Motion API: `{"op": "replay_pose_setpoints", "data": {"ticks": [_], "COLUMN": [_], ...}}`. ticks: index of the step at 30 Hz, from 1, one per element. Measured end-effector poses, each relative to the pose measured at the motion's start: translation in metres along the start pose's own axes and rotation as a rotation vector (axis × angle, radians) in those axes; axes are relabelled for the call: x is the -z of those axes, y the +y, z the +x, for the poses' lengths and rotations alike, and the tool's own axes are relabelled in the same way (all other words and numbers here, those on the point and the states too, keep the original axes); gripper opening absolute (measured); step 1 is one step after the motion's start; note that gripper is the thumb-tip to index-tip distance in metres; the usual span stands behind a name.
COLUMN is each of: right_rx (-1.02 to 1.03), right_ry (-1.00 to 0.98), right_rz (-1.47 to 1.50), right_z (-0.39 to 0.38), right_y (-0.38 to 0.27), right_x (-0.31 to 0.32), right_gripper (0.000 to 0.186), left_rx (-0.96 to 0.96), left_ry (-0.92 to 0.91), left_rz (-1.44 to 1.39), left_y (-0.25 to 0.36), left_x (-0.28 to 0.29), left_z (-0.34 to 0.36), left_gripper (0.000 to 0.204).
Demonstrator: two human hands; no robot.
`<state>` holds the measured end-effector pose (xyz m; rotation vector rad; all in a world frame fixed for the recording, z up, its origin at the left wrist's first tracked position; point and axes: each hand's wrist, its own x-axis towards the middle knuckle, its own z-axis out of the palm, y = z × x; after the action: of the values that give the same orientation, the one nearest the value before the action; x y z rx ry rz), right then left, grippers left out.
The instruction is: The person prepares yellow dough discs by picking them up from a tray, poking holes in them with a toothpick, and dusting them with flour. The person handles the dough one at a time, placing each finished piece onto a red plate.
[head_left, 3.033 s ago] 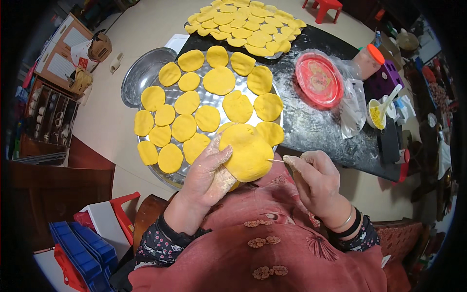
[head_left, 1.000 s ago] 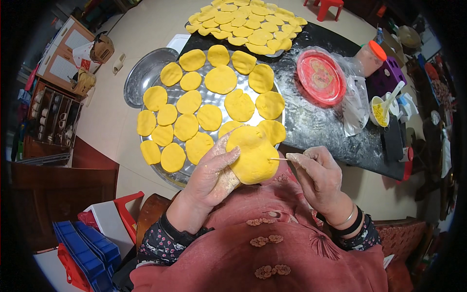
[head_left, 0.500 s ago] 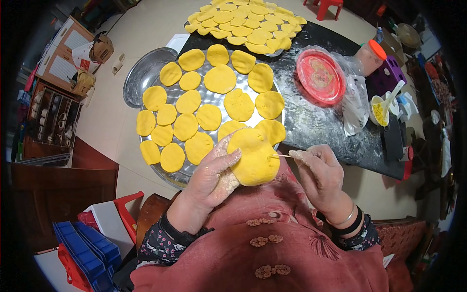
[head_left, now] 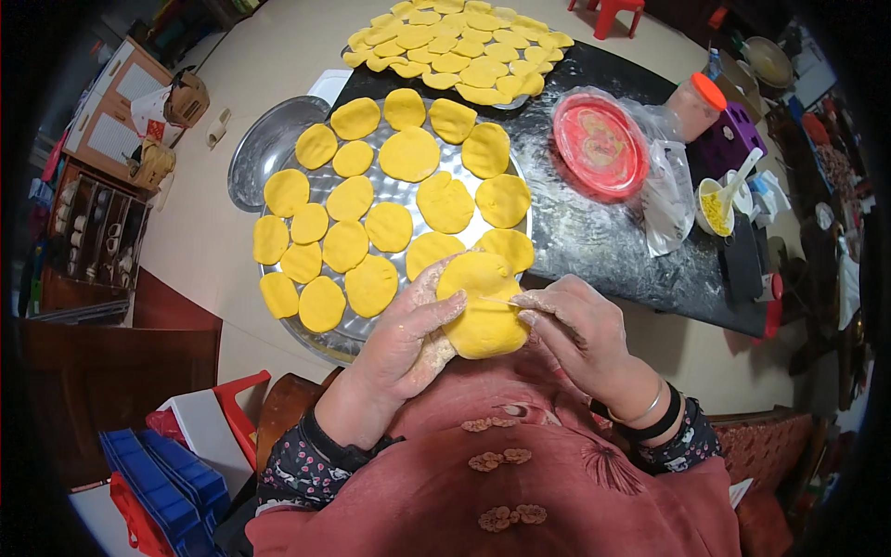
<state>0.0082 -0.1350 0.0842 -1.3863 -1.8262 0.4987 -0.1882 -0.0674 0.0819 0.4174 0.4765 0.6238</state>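
Note:
A flat yellow dough round [head_left: 483, 325] rests in my flour-dusted left hand [head_left: 408, 330], the thumb over its left edge and the fingers beneath. My right hand [head_left: 577, 327] pinches a thin pale stick like a toothpick [head_left: 497, 300], which lies across the upper part of the dough. The right fingertips touch or nearly touch the dough's right edge. Just beyond both hands, a large round metal tray [head_left: 339, 339] carries several similar yellow rounds [head_left: 409, 154], spaced apart or slightly touching.
A second load of overlapping yellow rounds [head_left: 455, 46] covers a tray on the far black table [head_left: 603, 246]. To the right sit a red round lid [head_left: 600, 144], an orange-capped jar [head_left: 696, 107] and a bowl with yellow bits [head_left: 715, 209]. Blue crates [head_left: 167, 483] stand at lower left.
My right hand has moved left toward the dough, bringing the stick from its right edge to lie across its face. The whole view has shifted slightly.

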Motion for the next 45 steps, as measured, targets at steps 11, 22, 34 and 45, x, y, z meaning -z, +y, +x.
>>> {"op": "replay_pose_setpoints", "data": {"ticks": [11,22,34,45], "right_rx": [-0.130,-0.573,-0.204,-0.119], "right_ry": [0.070,0.484,0.083,0.065], "right_rz": [0.116,0.423,0.299,0.149], "right_z": [-0.004,-0.019,-0.004,-0.013], "right_y": [0.006,0.070,0.022,0.025], "right_x": [0.001,0.050,0.004,0.009], "right_gripper": [0.010,0.012,0.016,0.015], "left_rx": [0.033,-0.080,0.054,0.114], "left_ry": [0.005,0.132,0.075,0.020], "left_rz": [-0.025,0.033,0.048,0.042], "left_y": [-0.001,0.012,0.006,-0.003], "left_x": [0.001,0.025,-0.015,-0.021], "left_z": [0.003,-0.013,0.007,0.019], "left_gripper": [0.054,0.054,0.049,0.051]}}
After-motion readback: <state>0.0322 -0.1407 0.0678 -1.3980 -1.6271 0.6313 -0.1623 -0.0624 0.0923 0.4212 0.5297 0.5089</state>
